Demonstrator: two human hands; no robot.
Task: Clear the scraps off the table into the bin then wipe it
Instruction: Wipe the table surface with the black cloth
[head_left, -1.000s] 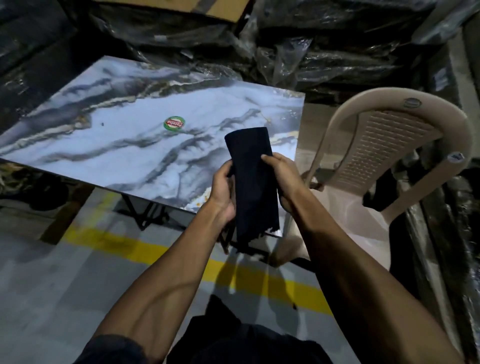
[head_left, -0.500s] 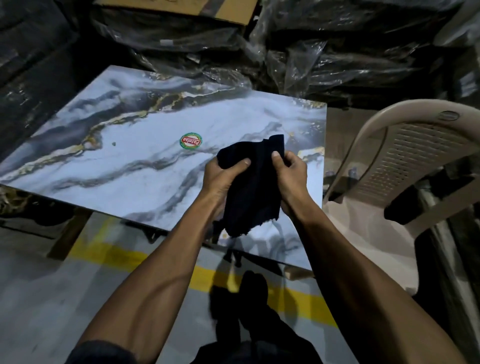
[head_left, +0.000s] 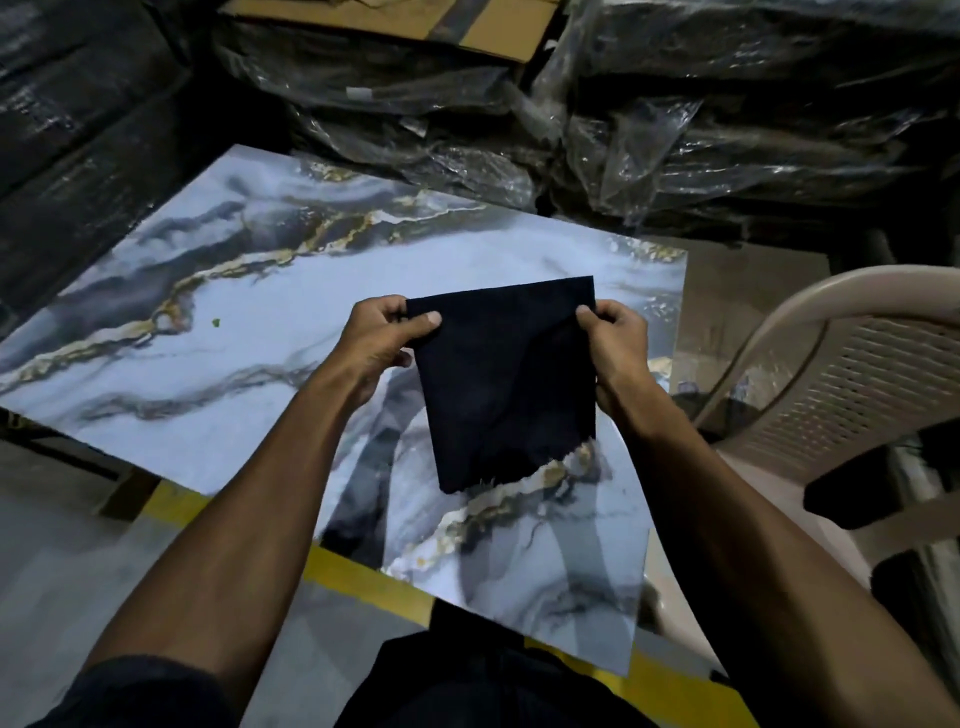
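Note:
A dark navy cloth hangs flat and spread above the marble-patterned table. My left hand pinches its upper left corner and my right hand pinches its upper right corner. The cloth's frayed lower edge hangs just over the tabletop. One tiny green scrap lies on the table to the left. The round green and red sticker is hidden behind the cloth and hands. No bin is in view.
A beige plastic chair stands close to the table's right edge. Plastic-wrapped dark bundles and cardboard pile up behind the table. A yellow floor line runs under the near table edge.
The cloth, bunched between my hands half a second ago, is now pulled open into a flat sheet. My hands have moved apart, and the view has shifted closer over the table.

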